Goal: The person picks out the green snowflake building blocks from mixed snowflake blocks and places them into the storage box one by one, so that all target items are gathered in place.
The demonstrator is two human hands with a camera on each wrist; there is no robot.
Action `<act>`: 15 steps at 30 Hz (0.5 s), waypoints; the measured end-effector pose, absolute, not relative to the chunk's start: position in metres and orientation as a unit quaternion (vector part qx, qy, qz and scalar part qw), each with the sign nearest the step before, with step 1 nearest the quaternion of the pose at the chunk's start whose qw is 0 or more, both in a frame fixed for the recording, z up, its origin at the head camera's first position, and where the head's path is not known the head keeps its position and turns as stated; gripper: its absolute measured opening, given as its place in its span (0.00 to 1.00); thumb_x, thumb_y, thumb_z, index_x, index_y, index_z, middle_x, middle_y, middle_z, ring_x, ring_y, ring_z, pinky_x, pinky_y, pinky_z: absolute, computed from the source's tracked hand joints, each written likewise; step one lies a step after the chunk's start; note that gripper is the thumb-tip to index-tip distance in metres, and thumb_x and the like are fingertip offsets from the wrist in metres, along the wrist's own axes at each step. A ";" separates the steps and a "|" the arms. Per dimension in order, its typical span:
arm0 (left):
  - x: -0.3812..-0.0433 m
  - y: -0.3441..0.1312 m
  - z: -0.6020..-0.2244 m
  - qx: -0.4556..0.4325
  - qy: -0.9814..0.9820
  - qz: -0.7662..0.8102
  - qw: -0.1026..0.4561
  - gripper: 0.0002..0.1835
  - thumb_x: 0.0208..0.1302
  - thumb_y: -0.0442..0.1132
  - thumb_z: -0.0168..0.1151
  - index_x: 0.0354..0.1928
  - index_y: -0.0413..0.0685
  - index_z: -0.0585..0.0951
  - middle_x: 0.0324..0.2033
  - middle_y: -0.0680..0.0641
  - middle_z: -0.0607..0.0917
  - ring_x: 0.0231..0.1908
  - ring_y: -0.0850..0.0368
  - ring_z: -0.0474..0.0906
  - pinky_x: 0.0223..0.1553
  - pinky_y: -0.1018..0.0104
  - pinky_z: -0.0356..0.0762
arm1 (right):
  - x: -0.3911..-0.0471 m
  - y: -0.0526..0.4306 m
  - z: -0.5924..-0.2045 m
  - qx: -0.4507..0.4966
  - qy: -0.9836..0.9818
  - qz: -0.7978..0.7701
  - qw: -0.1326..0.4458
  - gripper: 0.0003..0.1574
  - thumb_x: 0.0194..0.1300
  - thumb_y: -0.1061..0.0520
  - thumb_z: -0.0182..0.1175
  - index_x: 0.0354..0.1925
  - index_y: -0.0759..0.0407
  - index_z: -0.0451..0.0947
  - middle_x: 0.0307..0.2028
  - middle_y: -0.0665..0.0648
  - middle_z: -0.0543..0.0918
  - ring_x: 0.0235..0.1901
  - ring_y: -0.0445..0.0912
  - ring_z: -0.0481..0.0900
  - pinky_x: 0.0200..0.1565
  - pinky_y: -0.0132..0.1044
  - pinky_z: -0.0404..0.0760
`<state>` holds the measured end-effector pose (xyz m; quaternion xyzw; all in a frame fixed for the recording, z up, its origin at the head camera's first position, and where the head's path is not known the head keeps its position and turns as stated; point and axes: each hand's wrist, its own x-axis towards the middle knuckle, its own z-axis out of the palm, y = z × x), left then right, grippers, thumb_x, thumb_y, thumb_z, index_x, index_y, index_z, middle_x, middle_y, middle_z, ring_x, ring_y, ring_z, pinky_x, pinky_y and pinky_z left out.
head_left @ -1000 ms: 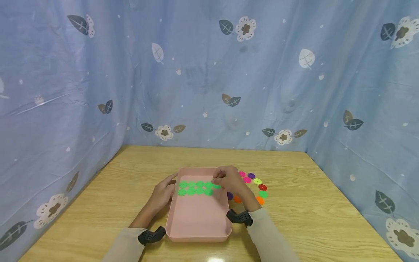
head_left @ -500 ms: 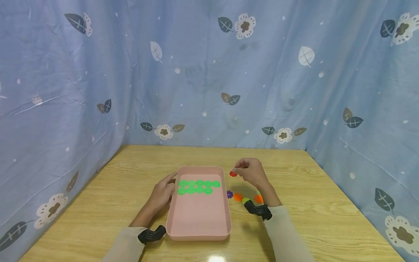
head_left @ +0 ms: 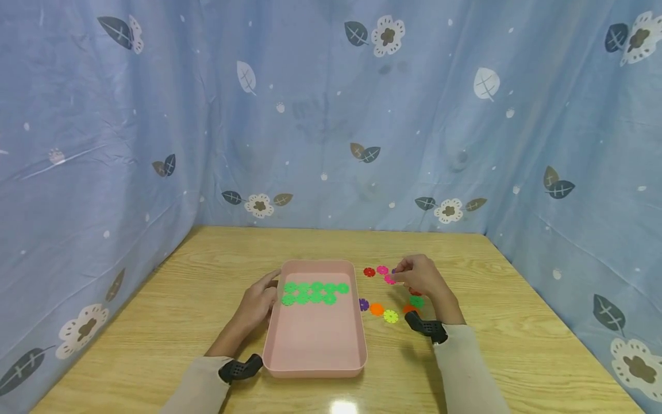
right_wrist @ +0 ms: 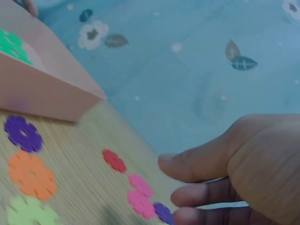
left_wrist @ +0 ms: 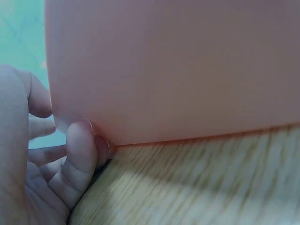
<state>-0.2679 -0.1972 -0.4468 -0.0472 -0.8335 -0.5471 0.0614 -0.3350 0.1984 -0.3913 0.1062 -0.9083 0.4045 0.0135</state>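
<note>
A pink tray (head_left: 315, 339) holds two rows of green flower-shaped discs (head_left: 315, 292). My left hand (head_left: 257, 302) holds the tray's far left corner; in the left wrist view its thumb (left_wrist: 79, 145) touches the outer wall and its fingers bend around the corner. My right hand (head_left: 421, 276) is above the loose discs right of the tray, fingertips beside a pink disc (head_left: 389, 279). In the right wrist view the thumb and fingers stand apart, with nothing visible between them. A purple disc (right_wrist: 163, 213) is partly hidden behind the fingers.
Loose discs lie in a rough ring on the wooden table (head_left: 445, 368): red (head_left: 369, 272), purple (head_left: 364, 305), orange (head_left: 377, 309), yellow-green (head_left: 391, 316) and green (head_left: 416, 301) among them. A blue patterned curtain (head_left: 320, 115) surrounds the table's back and sides.
My right hand moved from the tray to the loose discs, set a red disc down beside the pink ones, then shifted right. A green disc stays in the tray. The left hand has not moved.
</note>
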 end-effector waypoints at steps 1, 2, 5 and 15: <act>-0.268 -0.197 -0.447 -0.048 -0.833 -0.547 0.062 0.33 0.67 0.37 0.45 0.76 0.53 0.65 0.54 0.39 0.83 0.14 0.58 0.68 0.18 0.65 0.71 | -0.335 0.202 -0.392 0.098 -0.911 0.400 0.010 0.09 0.63 0.57 0.68 0.34 0.63 0.81 0.32 0.60 0.84 0.22 0.48 0.75 0.25 0.37 0.75; -0.267 -0.197 -0.446 -0.050 -0.833 -0.548 0.061 0.33 0.67 0.38 0.45 0.76 0.53 0.65 0.54 0.40 0.83 0.14 0.58 0.68 0.19 0.65 0.71 | -0.335 0.204 -0.392 0.089 -0.915 0.393 0.008 0.09 0.63 0.57 0.68 0.34 0.63 0.81 0.32 0.60 0.83 0.22 0.48 0.74 0.25 0.37 0.75; -0.266 -0.197 -0.446 -0.058 -0.825 -0.559 0.057 0.33 0.68 0.37 0.45 0.77 0.53 0.64 0.55 0.39 0.83 0.14 0.57 0.69 0.18 0.65 0.72 | -0.334 0.212 -0.394 0.068 -0.924 0.375 0.001 0.10 0.62 0.58 0.69 0.34 0.64 0.80 0.29 0.59 0.81 0.23 0.48 0.76 0.27 0.38 0.79; -0.267 -0.199 -0.449 -0.069 -0.824 -0.559 0.064 0.32 0.69 0.37 0.46 0.77 0.52 0.64 0.60 0.38 0.81 0.16 0.57 0.72 0.22 0.65 0.75 | -0.330 0.227 -0.394 -0.017 -0.946 0.321 -0.043 0.22 0.54 0.54 0.75 0.15 0.58 0.73 0.12 0.49 0.61 0.13 0.43 0.59 0.20 0.34 0.60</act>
